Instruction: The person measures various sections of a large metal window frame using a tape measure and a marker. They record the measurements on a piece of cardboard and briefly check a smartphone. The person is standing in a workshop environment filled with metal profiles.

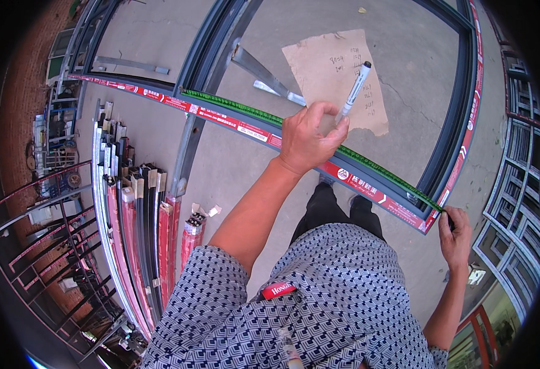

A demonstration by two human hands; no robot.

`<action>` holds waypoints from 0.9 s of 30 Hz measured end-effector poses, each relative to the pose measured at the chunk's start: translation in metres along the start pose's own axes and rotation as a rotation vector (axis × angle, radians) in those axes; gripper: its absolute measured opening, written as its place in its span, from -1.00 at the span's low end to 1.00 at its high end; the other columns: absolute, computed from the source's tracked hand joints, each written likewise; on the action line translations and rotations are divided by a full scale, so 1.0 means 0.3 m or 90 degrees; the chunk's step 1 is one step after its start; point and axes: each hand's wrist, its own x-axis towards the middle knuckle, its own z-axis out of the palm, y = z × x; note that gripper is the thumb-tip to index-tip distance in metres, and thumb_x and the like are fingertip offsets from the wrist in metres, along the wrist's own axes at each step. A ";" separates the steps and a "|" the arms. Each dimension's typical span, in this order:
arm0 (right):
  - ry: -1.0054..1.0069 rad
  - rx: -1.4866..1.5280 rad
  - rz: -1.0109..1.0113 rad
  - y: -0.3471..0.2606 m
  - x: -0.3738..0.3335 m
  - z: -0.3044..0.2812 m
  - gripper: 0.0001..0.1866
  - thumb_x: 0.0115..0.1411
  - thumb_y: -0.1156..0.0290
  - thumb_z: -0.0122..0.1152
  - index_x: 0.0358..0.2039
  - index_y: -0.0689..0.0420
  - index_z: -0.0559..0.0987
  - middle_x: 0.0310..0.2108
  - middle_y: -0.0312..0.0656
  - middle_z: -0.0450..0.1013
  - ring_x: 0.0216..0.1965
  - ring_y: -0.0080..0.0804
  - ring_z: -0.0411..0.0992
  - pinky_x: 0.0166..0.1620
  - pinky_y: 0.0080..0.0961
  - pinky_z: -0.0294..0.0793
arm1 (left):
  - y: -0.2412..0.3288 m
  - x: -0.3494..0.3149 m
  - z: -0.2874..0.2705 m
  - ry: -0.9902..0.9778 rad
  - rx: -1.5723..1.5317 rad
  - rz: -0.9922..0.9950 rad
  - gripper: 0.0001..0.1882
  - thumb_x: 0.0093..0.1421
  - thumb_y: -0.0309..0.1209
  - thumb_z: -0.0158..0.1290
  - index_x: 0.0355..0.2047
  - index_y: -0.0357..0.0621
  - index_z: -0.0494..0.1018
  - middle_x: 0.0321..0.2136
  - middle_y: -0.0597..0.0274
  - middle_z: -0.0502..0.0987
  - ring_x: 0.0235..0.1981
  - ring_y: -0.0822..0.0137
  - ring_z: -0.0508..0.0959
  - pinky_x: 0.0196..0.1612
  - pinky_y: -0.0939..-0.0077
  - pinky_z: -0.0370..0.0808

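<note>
My left hand (311, 136) is closed around a white marker pen (358, 88) with a dark end, which points up and away. That hand rests over a green tape measure (233, 106), hiding part of its blade. The tape lies stretched along the near bar of a dark grey metal frame (368, 174), whose side is covered in red printed film. At the frame's near right corner, my right hand (456, 237) grips the tape's right end, with something dark between the fingers. A torn piece of brown cardboard (337, 77) with handwriting lies on the floor inside the frame.
Long bars (150, 227) partly wrapped in red film stand bundled at the left. A metal crossbar (187, 150) passes under the frame. Metal racks (48, 246) line the far left, and stacked frames (512, 184) are at the right. Metal offcuts (264, 74) lie near the cardboard.
</note>
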 end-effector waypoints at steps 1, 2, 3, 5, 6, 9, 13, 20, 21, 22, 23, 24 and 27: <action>-0.002 -0.001 0.001 -0.001 -0.003 -0.003 -0.87 0.28 0.51 0.18 -0.21 0.29 0.59 -0.36 -0.05 0.49 -0.27 -0.18 0.41 -0.15 -0.33 0.40 | 0.003 0.000 0.001 0.006 -0.001 0.006 -0.73 0.06 -0.41 0.36 -0.30 -0.18 0.51 -0.49 0.09 0.63 -0.48 0.11 0.67 -0.40 0.35 0.56; -0.004 -0.002 0.004 -0.006 -0.008 -0.005 -0.87 0.28 0.50 0.18 -0.22 0.28 0.59 -0.35 -0.04 0.49 -0.27 -0.17 0.41 -0.15 -0.32 0.41 | 0.005 0.002 0.001 0.010 -0.002 0.012 -0.73 0.06 -0.41 0.36 -0.29 -0.18 0.51 -0.48 0.08 0.63 -0.46 0.10 0.68 -0.38 0.34 0.57; -0.005 -0.002 0.007 -0.011 -0.013 -0.004 -0.86 0.27 0.49 0.18 -0.22 0.28 0.59 -0.35 -0.04 0.49 -0.27 -0.15 0.42 -0.15 -0.31 0.41 | 0.006 0.005 0.001 0.014 -0.004 0.019 -0.73 0.06 -0.41 0.36 -0.29 -0.18 0.52 -0.47 0.08 0.63 -0.45 0.10 0.68 -0.37 0.34 0.57; -0.008 0.002 -0.003 0.014 -0.025 -0.007 -0.86 0.27 0.48 0.19 -0.23 0.27 0.60 -0.34 -0.02 0.50 -0.26 -0.10 0.44 -0.14 -0.28 0.42 | -0.002 0.005 0.029 0.010 0.019 0.035 -0.73 0.07 -0.41 0.37 -0.28 -0.18 0.53 -0.43 0.08 0.63 -0.41 0.12 0.68 -0.34 0.34 0.58; -0.010 -0.001 -0.002 0.027 -0.025 -0.005 -0.86 0.27 0.47 0.19 -0.23 0.26 0.61 -0.34 -0.01 0.50 -0.26 -0.08 0.44 -0.14 -0.27 0.43 | -0.007 -0.001 0.029 0.007 0.025 0.041 -0.73 0.07 -0.40 0.37 -0.28 -0.18 0.54 -0.42 0.08 0.64 -0.39 0.13 0.68 -0.32 0.34 0.58; -0.007 -0.005 -0.014 0.025 -0.011 -0.005 -0.85 0.26 0.42 0.20 -0.25 0.21 0.63 -0.34 0.00 0.51 -0.25 0.01 0.46 -0.14 -0.18 0.44 | -0.012 -0.017 0.019 0.006 0.034 0.002 -0.74 0.11 -0.38 0.37 -0.25 -0.20 0.56 -0.39 0.12 0.64 -0.39 0.29 0.64 -0.27 0.40 0.56; 0.014 -0.037 -0.027 0.047 -0.001 -0.004 -0.80 0.28 0.32 0.15 -0.25 0.17 0.63 -0.37 -0.02 0.52 -0.22 0.00 0.47 -0.12 -0.14 0.46 | -0.017 -0.005 0.050 0.019 0.052 -0.005 -0.76 0.12 -0.40 0.36 -0.26 -0.20 0.57 -0.40 0.16 0.65 -0.41 0.32 0.65 -0.29 0.43 0.56; -0.006 -0.045 0.016 0.050 -0.026 -0.009 -0.76 0.29 0.26 0.12 -0.23 0.12 0.65 -0.39 -0.05 0.52 -0.21 0.00 0.48 -0.12 -0.10 0.47 | 0.013 -0.008 0.045 -0.006 0.067 -0.078 -0.76 0.19 -0.35 0.34 -0.27 -0.23 0.57 -0.40 0.28 0.63 -0.39 0.54 0.56 -0.26 0.58 0.52; -0.007 -0.047 0.019 0.051 -0.029 -0.009 -0.76 0.29 0.26 0.11 -0.23 0.12 0.65 -0.39 -0.05 0.52 -0.20 0.00 0.48 -0.12 -0.09 0.47 | 0.016 -0.010 0.048 0.000 0.070 -0.081 -0.75 0.19 -0.34 0.35 -0.26 -0.23 0.57 -0.41 0.26 0.63 -0.40 0.55 0.55 -0.26 0.58 0.52; -0.007 -0.047 0.020 0.052 -0.031 -0.005 -0.76 0.29 0.25 0.11 -0.23 0.11 0.65 -0.39 -0.05 0.52 -0.20 0.00 0.48 -0.12 -0.09 0.47 | 0.021 -0.009 0.048 -0.001 0.076 -0.090 -0.75 0.19 -0.34 0.35 -0.26 -0.23 0.57 -0.41 0.27 0.63 -0.40 0.55 0.55 -0.26 0.59 0.52; -0.003 -0.048 0.021 0.056 -0.034 0.000 -0.76 0.29 0.25 0.11 -0.23 0.11 0.65 -0.40 -0.05 0.52 -0.20 0.00 0.48 -0.12 -0.08 0.47 | 0.029 -0.008 0.049 -0.002 0.081 -0.100 -0.75 0.20 -0.33 0.35 -0.26 -0.23 0.57 -0.41 0.27 0.63 -0.40 0.55 0.55 -0.26 0.59 0.52; 0.002 -0.048 0.023 0.061 -0.039 0.005 -0.75 0.29 0.24 0.10 -0.23 0.11 0.65 -0.40 -0.05 0.51 -0.20 -0.01 0.49 -0.12 -0.08 0.47 | 0.034 -0.008 0.051 -0.003 0.087 -0.109 -0.75 0.20 -0.33 0.34 -0.26 -0.22 0.57 -0.41 0.28 0.63 -0.40 0.55 0.55 -0.25 0.59 0.52; 0.009 -0.056 0.038 0.051 -0.051 0.006 -0.74 0.29 0.24 0.09 -0.24 0.11 0.65 -0.40 -0.05 0.52 -0.20 -0.01 0.49 -0.12 -0.06 0.48 | 0.028 -0.012 0.051 -0.013 0.074 -0.125 -0.72 0.23 -0.29 0.33 -0.25 -0.25 0.57 -0.39 0.31 0.61 -0.38 0.57 0.52 -0.24 0.63 0.50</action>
